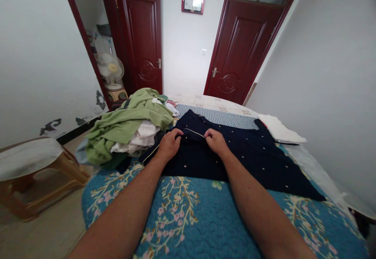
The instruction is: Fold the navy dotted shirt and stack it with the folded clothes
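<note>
A dark navy garment [249,153] with small pale dots lies spread across the bed. Its thin pale yellow edging runs between my two hands and along the left side. My left hand [171,143] is closed, pinching the cloth near the left end of that edging. At the other end, my right hand [216,139] pinches the same garment between thumb and fingers. A short stretch of the edging looks drawn fairly straight between them. The cloth under my fingertips is partly hidden.
A heap of clothes with a green garment [132,120] on top sits at the left. Folded white cloth [280,129] lies at the right. The blue floral quilt [176,220] covers the bed. A plastic stool [32,157] stands left, and a fan [111,69] beyond the doorway.
</note>
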The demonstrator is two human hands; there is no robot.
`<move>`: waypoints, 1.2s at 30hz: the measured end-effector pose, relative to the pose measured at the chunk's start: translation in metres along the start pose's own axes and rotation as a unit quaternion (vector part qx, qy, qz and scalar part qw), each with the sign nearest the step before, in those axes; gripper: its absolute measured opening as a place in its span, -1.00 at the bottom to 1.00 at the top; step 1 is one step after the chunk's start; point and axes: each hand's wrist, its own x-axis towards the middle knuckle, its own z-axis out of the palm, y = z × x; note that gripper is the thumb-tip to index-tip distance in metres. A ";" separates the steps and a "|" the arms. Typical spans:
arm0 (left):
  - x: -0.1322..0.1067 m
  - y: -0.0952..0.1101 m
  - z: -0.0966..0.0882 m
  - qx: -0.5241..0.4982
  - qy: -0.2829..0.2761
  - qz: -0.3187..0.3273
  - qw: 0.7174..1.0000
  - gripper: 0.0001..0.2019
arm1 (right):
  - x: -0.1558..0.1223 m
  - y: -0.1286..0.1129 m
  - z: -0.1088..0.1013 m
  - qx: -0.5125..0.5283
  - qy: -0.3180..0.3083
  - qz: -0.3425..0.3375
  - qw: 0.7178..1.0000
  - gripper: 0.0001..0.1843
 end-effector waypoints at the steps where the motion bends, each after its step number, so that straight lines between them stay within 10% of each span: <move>1: 0.000 0.001 -0.001 -0.009 -0.002 0.006 1.000 -0.76 | -0.001 0.000 -0.002 0.008 -0.011 -0.006 1.000 -0.70; 11: 0.001 -0.004 -0.019 -0.128 -0.177 0.072 0.973 -0.36 | -0.052 -0.008 -0.015 -0.059 -0.141 -0.144 0.978 -0.46; 20: -0.004 0.001 -0.009 -0.010 -0.155 0.047 0.987 -0.55 | -0.075 -0.015 -0.002 -0.075 -0.092 -0.150 0.981 -0.51; 30: -0.004 0.015 -0.021 -0.113 -0.236 0.060 0.963 -0.84 | -0.073 -0.011 -0.008 -0.017 -0.040 -0.129 0.991 -0.68; 36: -0.009 0.020 -0.020 -0.143 -0.338 0.040 0.929 -0.31 | -0.072 -0.007 -0.005 -0.039 0.003 -0.097 0.994 -0.67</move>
